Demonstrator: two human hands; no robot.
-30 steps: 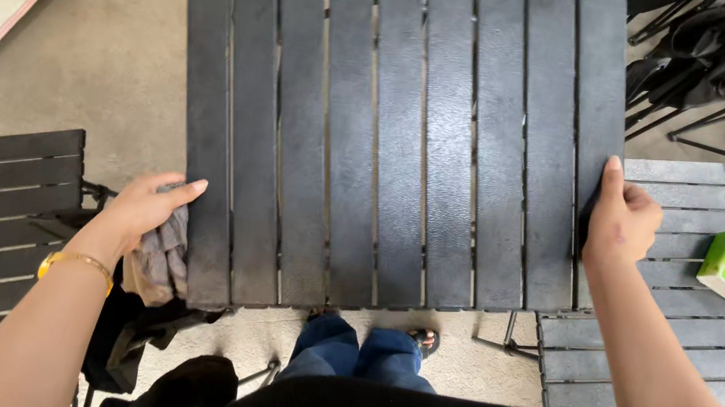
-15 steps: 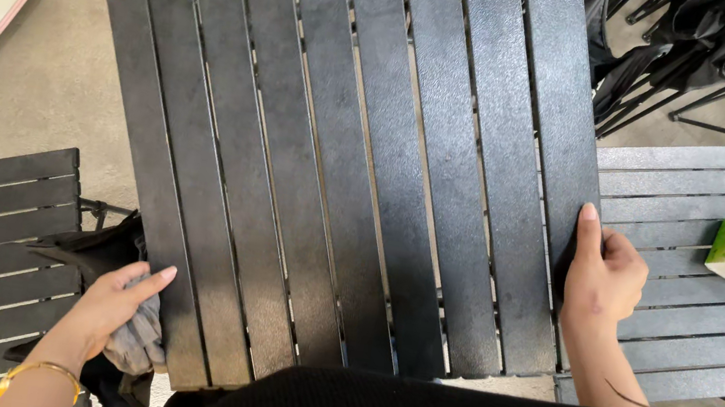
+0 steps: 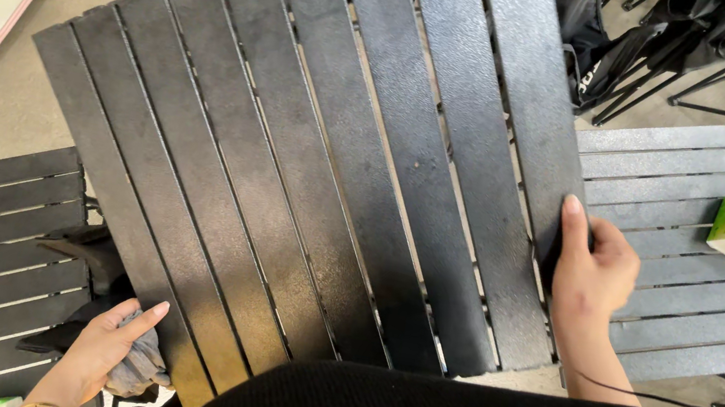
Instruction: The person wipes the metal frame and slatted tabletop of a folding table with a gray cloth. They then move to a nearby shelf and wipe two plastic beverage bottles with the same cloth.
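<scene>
Slatted tabletop (image 3: 312, 158) — gripped by both hands (image 3: 594, 272), left (image 3: 103, 349) holding cloth (image 3: 135, 366).

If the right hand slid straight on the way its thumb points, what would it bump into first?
Probably nothing for a while. The right hand grips the slatted panel's right edge, thumb pointing up along the outer slat. That slat looks bare all the way; past it lie dark folded chairs, though depth is unclear.

Slatted tabletop (image 3: 310, 167): matt black, grainy texture; rag (image 3: 135, 366): soft grey cloth.
</scene>
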